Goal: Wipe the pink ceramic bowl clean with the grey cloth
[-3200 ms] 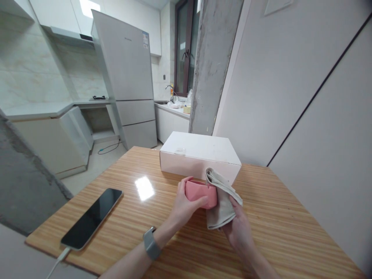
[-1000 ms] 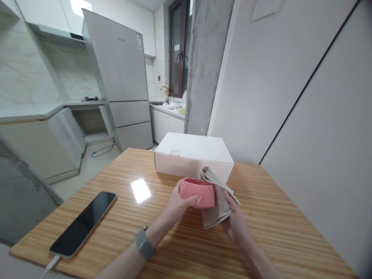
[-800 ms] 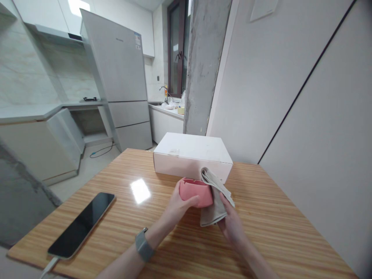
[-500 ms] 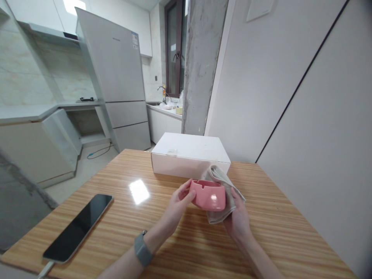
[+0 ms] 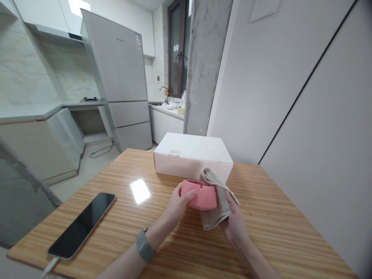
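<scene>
A pink ashtray with notches in its rim is held above the table, a little tilted. My left hand grips its left side, the thumb lying on the outer wall and the fingers behind it. In my right hand is a folded beige cloth, pressed against the right side of the ashtray. The cloth hides that end of the ashtray and part of my right fingers.
Behind my hands a closed white box lies on the wooden table. A black-screened phone with a white cable plugged in rests at the left. A grey pillar and a fridge stand beyond.
The ashtray has shifted left and turned in my left hand, so its rim notch sits elsewhere. The cloth and my right hand have moved slightly left with it. The view has shifted a little.
</scene>
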Demonstrator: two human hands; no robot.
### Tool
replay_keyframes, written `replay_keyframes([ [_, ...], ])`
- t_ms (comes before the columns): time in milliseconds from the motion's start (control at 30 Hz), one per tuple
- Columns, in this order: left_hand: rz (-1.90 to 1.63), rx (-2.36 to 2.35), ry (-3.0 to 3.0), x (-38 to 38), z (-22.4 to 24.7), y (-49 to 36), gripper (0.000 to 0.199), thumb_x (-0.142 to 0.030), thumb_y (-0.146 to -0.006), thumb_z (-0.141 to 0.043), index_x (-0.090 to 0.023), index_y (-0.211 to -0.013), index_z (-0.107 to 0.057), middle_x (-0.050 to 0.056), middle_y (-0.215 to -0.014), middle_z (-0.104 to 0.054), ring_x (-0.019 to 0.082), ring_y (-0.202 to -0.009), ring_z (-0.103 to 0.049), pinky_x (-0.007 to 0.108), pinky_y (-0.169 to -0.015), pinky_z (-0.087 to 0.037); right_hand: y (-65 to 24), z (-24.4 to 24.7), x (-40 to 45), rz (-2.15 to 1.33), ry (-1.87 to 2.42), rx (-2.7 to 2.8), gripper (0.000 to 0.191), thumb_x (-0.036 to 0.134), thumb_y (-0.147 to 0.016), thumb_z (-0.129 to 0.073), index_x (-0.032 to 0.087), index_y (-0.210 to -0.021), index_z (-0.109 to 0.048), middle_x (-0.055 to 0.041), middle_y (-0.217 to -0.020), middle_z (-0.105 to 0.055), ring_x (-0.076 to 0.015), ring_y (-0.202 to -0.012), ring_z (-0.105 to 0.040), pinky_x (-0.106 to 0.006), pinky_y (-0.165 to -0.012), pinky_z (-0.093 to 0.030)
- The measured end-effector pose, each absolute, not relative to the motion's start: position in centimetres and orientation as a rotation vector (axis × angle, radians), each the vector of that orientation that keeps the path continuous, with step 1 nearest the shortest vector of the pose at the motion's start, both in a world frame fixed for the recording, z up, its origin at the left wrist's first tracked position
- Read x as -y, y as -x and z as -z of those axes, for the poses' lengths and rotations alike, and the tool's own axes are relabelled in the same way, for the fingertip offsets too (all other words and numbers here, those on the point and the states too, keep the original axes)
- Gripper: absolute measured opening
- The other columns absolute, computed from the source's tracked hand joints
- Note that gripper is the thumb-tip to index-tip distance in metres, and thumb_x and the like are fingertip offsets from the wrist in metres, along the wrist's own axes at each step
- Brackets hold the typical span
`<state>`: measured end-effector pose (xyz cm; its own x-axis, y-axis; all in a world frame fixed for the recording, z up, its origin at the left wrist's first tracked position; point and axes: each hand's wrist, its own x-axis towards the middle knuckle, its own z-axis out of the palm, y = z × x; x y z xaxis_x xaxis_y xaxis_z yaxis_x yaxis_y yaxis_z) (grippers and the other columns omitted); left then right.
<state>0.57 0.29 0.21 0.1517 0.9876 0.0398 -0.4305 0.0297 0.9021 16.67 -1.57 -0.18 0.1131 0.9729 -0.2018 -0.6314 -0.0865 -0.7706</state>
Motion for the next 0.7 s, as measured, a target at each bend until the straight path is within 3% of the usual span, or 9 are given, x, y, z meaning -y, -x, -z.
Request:
replay_keyframes([
  [167, -1.389, -0.968, -1.025, -0.4, -0.3, -0.5, 0.069, -0.032, -0.062, -0.080, -0.014, -0.122, -0.052, 0.014, -0.119, -0.062, 0.026, -0.107, -0.058, 0.035, -0.091, -0.045, -16.1, 1.4, 1.6, -1.388, 0.914, 0.465, 0.032, 0.044, -0.068, -0.075, 0.029, -0.096, -0.074, 0.0031, -0.107, -0.074, -0.0258, -0.112, -0.063, -0.038, -0.093, -0.053],
  [333, -1.256, -0.753, -0.861, -0.7, -0.4, -0.4, 0.052, -0.046, -0.080, -0.062, -0.016, -0.122, -0.057, 0.011, -0.127, -0.060, 0.025, -0.121, -0.051, 0.035, -0.100, -0.040, -16.1, 0.2, 1.5, -1.350, 0.869, 0.423, 0.035, 0.047, -0.069, -0.074, 0.027, -0.098, -0.074, 0.0013, -0.106, -0.075, -0.0256, -0.114, -0.061, -0.037, -0.095, -0.051],
  [500, -1.283, -0.716, -0.995, -0.5, -0.6, -0.5, 0.059, -0.034, -0.071, -0.077, -0.017, -0.124, -0.057, 0.012, -0.124, -0.062, 0.025, -0.113, -0.056, 0.033, -0.096, -0.041, -16.4, -1.4, 1.4, -1.403, 0.758, 0.551, 0.038, 0.049, -0.072, -0.070, 0.025, -0.102, -0.073, -0.0021, -0.109, -0.074, -0.0280, -0.113, -0.061, -0.041, -0.095, -0.050],
  [700, -1.132, -0.481, -0.884, 0.1, 0.2, -0.8, 0.067, -0.040, -0.067, -0.078, -0.018, -0.126, -0.054, 0.012, -0.125, -0.060, 0.027, -0.119, -0.052, 0.037, -0.101, -0.038, -16.1, -1.5, 1.5, -1.467, 0.741, 0.635, 0.036, 0.052, -0.076, -0.067, 0.028, -0.102, -0.073, -0.0023, -0.110, -0.073, -0.0286, -0.114, -0.061, -0.042, -0.097, -0.048],
])
